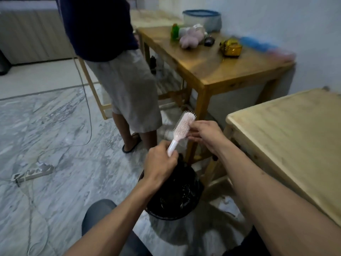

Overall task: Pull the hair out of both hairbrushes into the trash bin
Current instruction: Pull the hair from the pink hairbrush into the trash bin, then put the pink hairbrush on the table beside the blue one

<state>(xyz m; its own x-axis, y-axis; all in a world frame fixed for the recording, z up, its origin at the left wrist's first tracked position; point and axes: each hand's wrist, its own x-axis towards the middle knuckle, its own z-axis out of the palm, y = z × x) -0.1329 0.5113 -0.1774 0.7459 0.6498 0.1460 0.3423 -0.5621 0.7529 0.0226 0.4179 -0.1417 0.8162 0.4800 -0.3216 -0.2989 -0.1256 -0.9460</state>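
1. Your left hand was closed in a fist around the white handle of the pink hairbrush, holding it tilted with its head up and to the right.
2. Your right hand was at the brush head, fingers curled and pressed against the right side of the bristle pad — whether they pinched any hair, you could not tell from this view.
3. The hairbrush sat in the air above and slightly beyond the trash bin, bristles facing you and to the left.
4. The trash bin stood on the marble floor directly below your hands, lined with a black bag; its contents were too dark to make out.
5. A pale wooden worktop lay just to the right of your right forearm, its near corner close to the bin.
6. Farther back stood a darker wooden worktop carrying a green bottle, a pink soft item, a shiny gold object and a grey tub with a blue rim.
7. Another person stood beyond the bin in a dark top, light shorts and sandals — beside the darker worktop.
8. A cable and a power strip lay on the floor to the left.
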